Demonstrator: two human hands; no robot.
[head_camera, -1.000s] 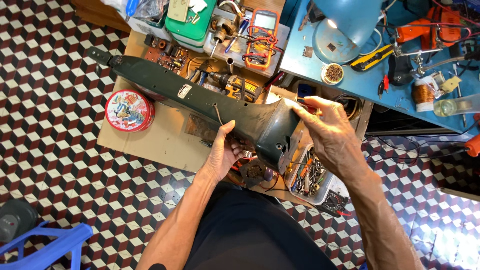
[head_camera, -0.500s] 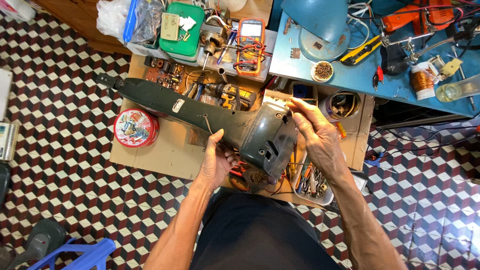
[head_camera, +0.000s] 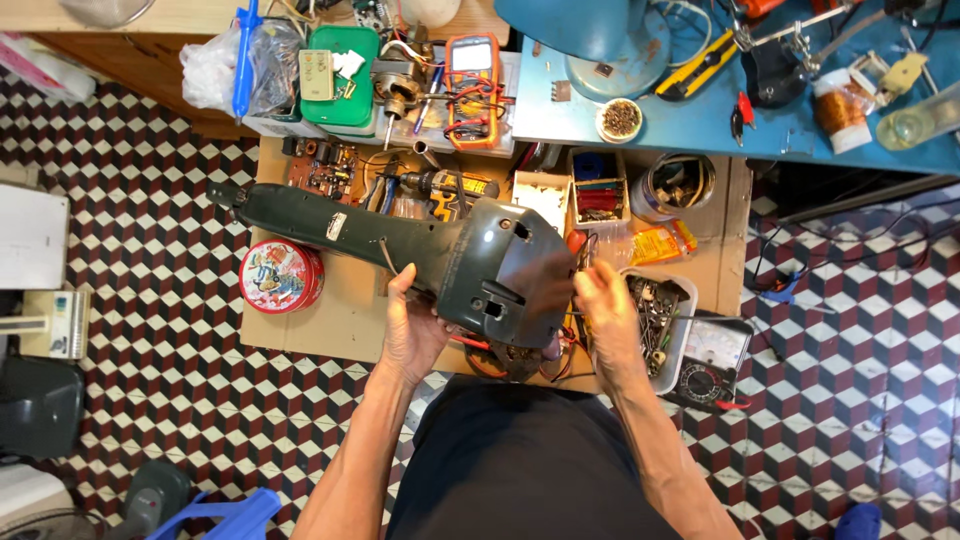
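Person seated at a low cardboard-topped table (head_camera: 330, 330) over a checkered tile floor (head_camera: 140, 400). Left hand (head_camera: 415, 325) wraps the underside of a dark green fan housing (head_camera: 450, 255), thumb up along its side, fingers curled beneath, propping the wide base end toward the body; the long neck of the housing runs off to the left over the table. Right hand (head_camera: 605, 300) is at the right edge of the base, fingers loosely bent and close together, touching or just beside the shell; it looks blurred, and I cannot tell whether it pinches anything. Red and black wires (head_camera: 490, 350) hang out under the base, near the lap. As to progress, my reading: the housing is off its stand and turned over, its back plate facing up and seemingly closed, so the inside work looks not yet opened; wiring is loose and unsettled. Around it: a round red tin (head_camera: 281, 277) just left of the left hand, a tray of screws and small parts (head_camera: 660, 320) beside the right hand, an analogue meter (head_camera: 712, 355) near it, an orange multimeter (head_camera: 473, 75) and a bare circuit board (head_camera: 325, 170) further back, a blue table (head_camera: 700, 120) with tools beyond.
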